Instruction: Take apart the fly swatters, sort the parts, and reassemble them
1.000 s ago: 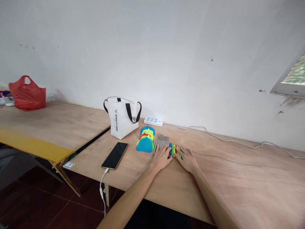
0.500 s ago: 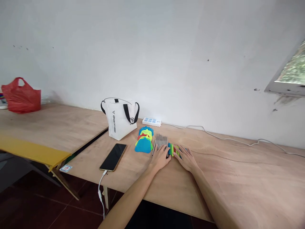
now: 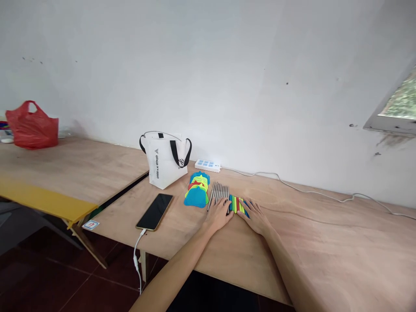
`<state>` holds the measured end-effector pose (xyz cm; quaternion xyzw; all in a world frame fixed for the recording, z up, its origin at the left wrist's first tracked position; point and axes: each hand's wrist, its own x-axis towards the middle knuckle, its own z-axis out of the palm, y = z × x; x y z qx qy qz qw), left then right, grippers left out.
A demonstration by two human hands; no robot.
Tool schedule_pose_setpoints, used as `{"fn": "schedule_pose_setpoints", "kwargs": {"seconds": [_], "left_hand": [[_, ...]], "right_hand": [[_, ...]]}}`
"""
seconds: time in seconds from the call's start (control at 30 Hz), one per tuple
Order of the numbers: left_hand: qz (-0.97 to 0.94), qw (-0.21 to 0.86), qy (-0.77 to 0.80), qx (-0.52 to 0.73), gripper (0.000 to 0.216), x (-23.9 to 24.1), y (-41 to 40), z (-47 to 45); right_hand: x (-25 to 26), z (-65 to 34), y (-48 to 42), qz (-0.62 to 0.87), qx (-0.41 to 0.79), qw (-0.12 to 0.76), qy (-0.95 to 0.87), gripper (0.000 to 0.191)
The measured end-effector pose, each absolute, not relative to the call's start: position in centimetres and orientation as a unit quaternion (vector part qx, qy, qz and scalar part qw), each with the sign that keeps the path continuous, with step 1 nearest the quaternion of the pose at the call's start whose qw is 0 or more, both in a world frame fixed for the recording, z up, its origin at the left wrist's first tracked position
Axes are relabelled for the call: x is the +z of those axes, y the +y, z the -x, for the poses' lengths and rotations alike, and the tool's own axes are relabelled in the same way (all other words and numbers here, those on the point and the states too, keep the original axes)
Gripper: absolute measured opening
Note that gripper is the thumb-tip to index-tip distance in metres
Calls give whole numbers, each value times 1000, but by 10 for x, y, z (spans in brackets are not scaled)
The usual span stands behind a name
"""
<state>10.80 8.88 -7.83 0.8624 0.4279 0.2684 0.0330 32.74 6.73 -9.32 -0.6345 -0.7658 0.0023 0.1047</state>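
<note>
Both my hands lie flat on the wooden table, side by side. My left hand rests palm down with its fingers stretched over the near ends of a row of thin metal rods. My right hand lies open with its fingertips on a row of colourful handles, green, blue, red and yellow. A small stack of blue, yellow and red mesh pieces sits just left of the rods.
A white tote bag with black straps stands behind a black phone on a charging cable. A white power strip with a long cord lies by the wall. A red plastic bag is at the far left, a yellow board at the table's edge.
Only the head camera has shifted slightly. Both hands stay flat on the rods and handles in the same place.
</note>
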Motion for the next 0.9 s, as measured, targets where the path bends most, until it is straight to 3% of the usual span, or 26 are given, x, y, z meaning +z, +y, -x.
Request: {"fn": "schedule_pose_setpoints", "kwargs": {"seconds": [0.9], "left_hand": [[-859, 23, 435, 268, 34, -80, 89, -106]], "right_hand": [[-90, -326, 72, 628, -10, 94, -773, 68]]}}
